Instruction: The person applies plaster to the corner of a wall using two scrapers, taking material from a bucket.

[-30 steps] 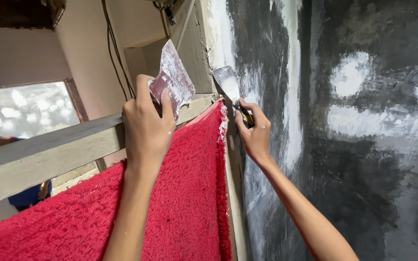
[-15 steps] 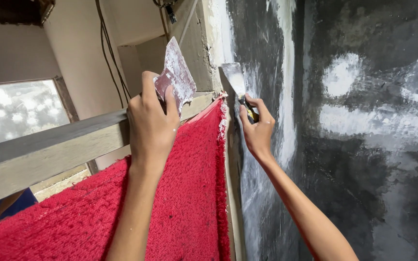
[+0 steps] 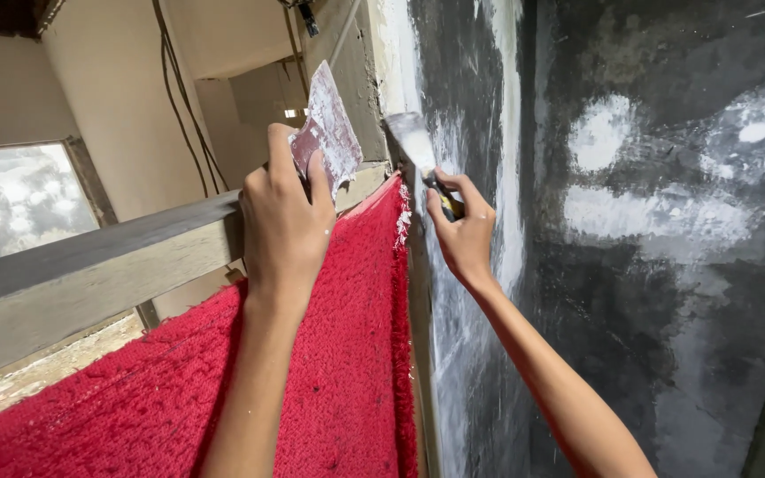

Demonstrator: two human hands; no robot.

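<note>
Head view, the only view supplied. The left hand [image 3: 283,212] is raised at centre frame, fingers closed around the lower edge of a flat putty plate [image 3: 325,128], a thin blade smeared with whitish filler and held upright above a grey wooden rail [image 3: 90,265]. The right hand [image 3: 464,232] is just to the right of it, closed around the dark handle of a putty knife [image 3: 418,146]; the pale, coated blade points up and left and lies against the left edge of the dark wall [image 3: 666,310], beside a white vertical streak of filler [image 3: 508,177]. Judged on appearance, both tools are light, stiff and thin-edged; the knife is best held at its handle, as it is, and the plate by its bare lower edge, since wet filler would make the faces slippery. A red, coarse-piled cloth [image 3: 338,354] hangs over the rail, soft and limp, its right edge near the wall. No container shows; the only material visible is the filler on the tools and in patches on the wall. A window [image 3: 15,199] shows far left, and dark cables [image 3: 179,115] run down the pale far wall.
</note>
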